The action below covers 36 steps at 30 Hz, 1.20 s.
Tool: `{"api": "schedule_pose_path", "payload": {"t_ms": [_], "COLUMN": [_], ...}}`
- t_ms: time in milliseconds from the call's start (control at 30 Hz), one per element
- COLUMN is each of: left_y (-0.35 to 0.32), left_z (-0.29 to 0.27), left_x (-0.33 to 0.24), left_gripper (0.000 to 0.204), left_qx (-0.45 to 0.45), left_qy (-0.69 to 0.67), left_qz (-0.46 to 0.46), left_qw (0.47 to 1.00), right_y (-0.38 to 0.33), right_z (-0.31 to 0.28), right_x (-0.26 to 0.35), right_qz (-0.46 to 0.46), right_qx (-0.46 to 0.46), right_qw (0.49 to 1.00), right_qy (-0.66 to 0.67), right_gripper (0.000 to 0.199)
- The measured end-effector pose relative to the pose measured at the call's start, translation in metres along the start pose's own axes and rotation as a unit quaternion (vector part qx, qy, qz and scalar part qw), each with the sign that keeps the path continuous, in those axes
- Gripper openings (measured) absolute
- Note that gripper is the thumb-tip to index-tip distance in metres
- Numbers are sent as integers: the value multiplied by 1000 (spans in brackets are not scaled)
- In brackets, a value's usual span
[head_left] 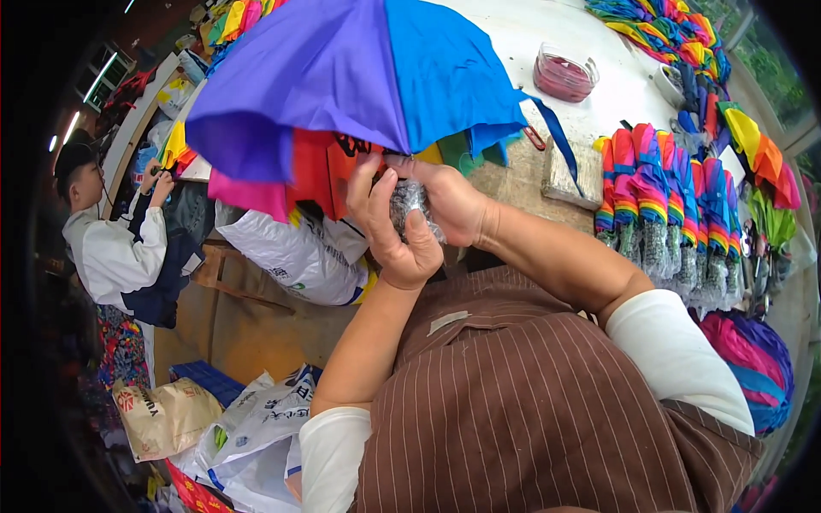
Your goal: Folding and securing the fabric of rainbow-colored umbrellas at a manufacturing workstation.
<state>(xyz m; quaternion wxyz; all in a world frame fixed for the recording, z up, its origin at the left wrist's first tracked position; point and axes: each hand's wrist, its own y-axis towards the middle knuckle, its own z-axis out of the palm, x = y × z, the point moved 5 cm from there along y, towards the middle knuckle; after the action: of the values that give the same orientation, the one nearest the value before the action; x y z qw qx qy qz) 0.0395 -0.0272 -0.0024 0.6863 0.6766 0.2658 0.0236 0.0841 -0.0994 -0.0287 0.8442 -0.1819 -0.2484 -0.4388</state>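
A rainbow-coloured umbrella (316, 85) hangs partly spread in front of me, its purple and blue panels uppermost, with red, pink and green ones below. Its handle (409, 203), dark and wrapped in clear plastic, points toward me. My right hand (453, 203) is closed about the top of the handle, fingers at the canopy's underside. My left hand (389, 224) curls around the handle's other side, fingertips up by the dark ribs and thumb in front of the handle. A blue strap (554, 137) trails from the canopy's right edge.
On the white table (513, 26) are a clear tub of dark red stuff (564, 75), a worn block (571, 175) and folded rainbow umbrellas (646, 184) in a row at right. Plastic bags (256, 427) lie at lower left. Another person (115, 231) works at far left.
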Motion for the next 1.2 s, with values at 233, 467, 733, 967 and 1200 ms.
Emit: {"api": "schedule_pose_path", "payload": {"t_ms": [233, 467, 733, 967, 1200], "left_y": [-21, -40, -109, -121, -147], "left_z": [-12, -25, -20, -50, -90], "left_x": [-11, 13, -33, -15, 3], "left_gripper": [61, 72, 106, 31, 16], "left_qx": [65, -41, 206, 113, 189], "left_qy": [23, -204, -407, -444, -254], "left_qz": [23, -266, -521, -659, -688], "left_qw": [997, 941, 721, 597, 653], "right_y": [23, 24, -3, -18, -25], "right_z": [-1, -9, -27, -15, -14], "right_x": [39, 28, -23, -35, -24], "right_qz": [-60, -105, 13, 21, -64], "right_qx": [9, -20, -67, 16, 75], "right_qw": [998, 994, 997, 985, 904], "right_qy": [-7, 10, 23, -168, -415], "right_gripper": [20, 17, 11, 19, 26]}}
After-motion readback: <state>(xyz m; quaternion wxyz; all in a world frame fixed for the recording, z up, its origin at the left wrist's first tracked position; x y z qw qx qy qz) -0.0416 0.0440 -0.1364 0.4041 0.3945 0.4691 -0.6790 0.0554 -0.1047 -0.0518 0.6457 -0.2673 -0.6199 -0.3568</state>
